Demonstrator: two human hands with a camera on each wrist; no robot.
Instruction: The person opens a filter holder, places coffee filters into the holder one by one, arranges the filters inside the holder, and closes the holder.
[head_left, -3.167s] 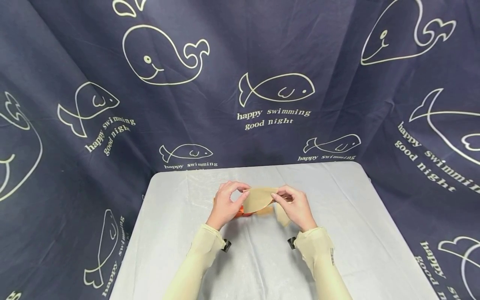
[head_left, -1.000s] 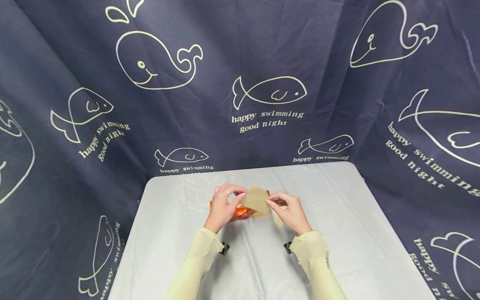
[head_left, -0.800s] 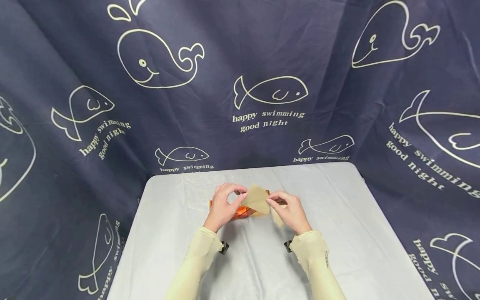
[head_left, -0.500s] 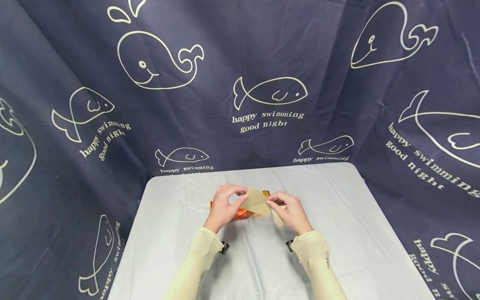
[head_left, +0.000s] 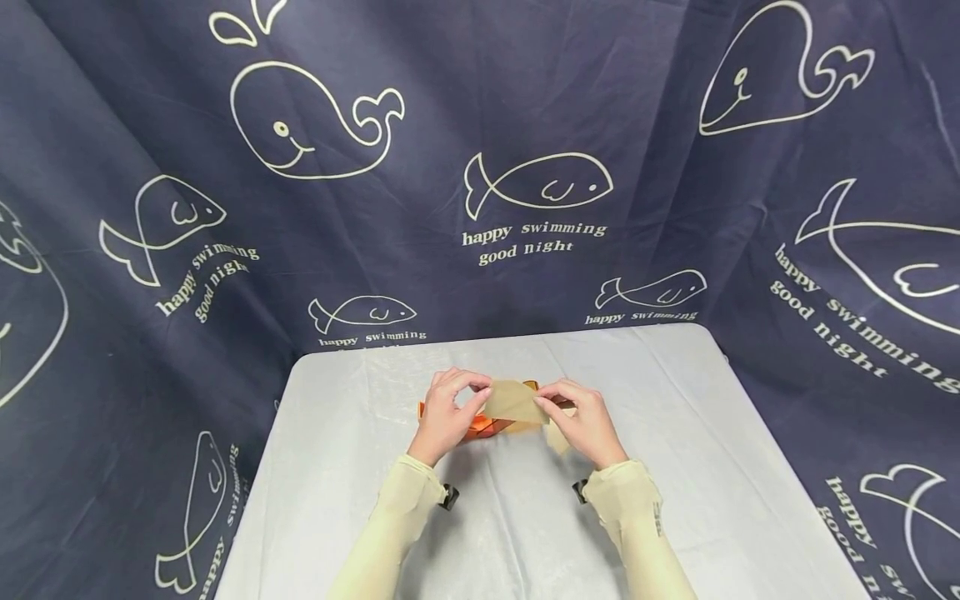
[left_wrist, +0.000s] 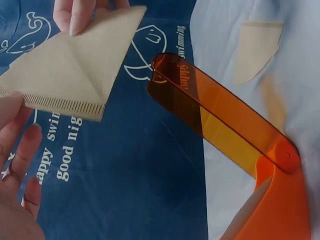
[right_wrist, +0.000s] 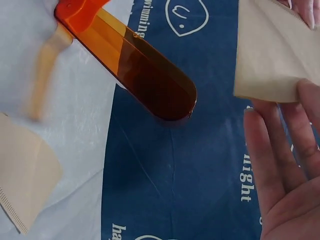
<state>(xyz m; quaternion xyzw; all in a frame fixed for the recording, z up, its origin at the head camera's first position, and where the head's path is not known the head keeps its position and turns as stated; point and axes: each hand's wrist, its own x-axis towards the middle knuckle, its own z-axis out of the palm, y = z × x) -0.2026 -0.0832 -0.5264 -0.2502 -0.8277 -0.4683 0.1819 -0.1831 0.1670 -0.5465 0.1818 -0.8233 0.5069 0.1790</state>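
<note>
Between both hands is a brown cone-shaped paper coffee filter point(left_wrist: 75, 60) with a crimped seam, held up off the table. The left hand point(head_left: 448, 414) pinches one side between thumb and fingertips; in the left wrist view its thumb lies at the crimped edge. The right hand point(head_left: 588, 419) pinches the opposite side, its other fingers spread behind the paper in the right wrist view. Beneath and behind the filter is an orange plastic tool point(left_wrist: 272, 195) with a pivot and a long translucent amber arm point(right_wrist: 145, 70); the filter partly hides it in the head view.
A second paper filter point(right_wrist: 27, 170) lies on the grey-white cloth-covered table point(head_left: 360, 508), by the right hand. A small blurred tan strip point(right_wrist: 42, 75) shows near the tool's pivot. A dark blue printed curtain point(head_left: 450, 117) stands behind the table.
The filter has been turned between the hands: a corner pointed up about a second ago, and now a long edge runs across. Both hands have kept their pinch and barely shifted lately.
</note>
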